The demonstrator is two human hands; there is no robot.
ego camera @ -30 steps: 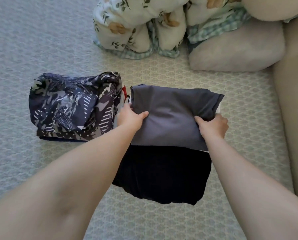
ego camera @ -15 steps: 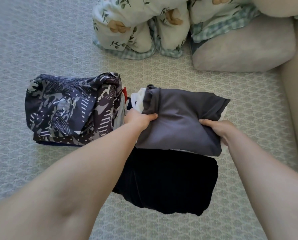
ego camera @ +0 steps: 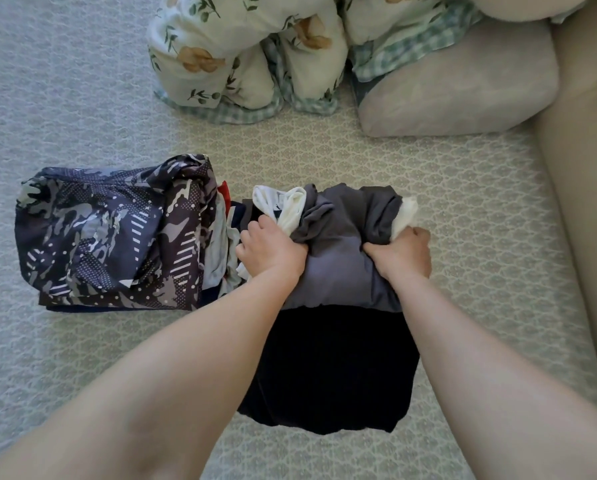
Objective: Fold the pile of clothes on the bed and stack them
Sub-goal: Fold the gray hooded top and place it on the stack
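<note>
**Grey garment bunched between 2 hands on bed**

Since 0.5 s ago, both hands have pushed further along the grey garment (ego camera: 338, 258), gathering its far edge into creases and exposing more white fabric (ego camera: 286, 209) beneath.

- Left hand (ego camera: 273, 252): fingers curled, clamped on the grey garment's left side beside the white fabric.
- Right hand (ego camera: 402, 254): fingers curled, clamped on the garment's right side, white fabric showing at its knuckles.
- Black garment (ego camera: 328, 368): folded, lying nearer the person, its far edge under the grey one.
- Camouflage-print stack (ego camera: 113, 233): folded, just left of the left hand.
- Bed cover (ego camera: 82, 98): patterned, carrying all items.
- Floral quilt (ego camera: 255, 46) and pillow (ego camera: 463, 88): at the far side, well apart.
</note>
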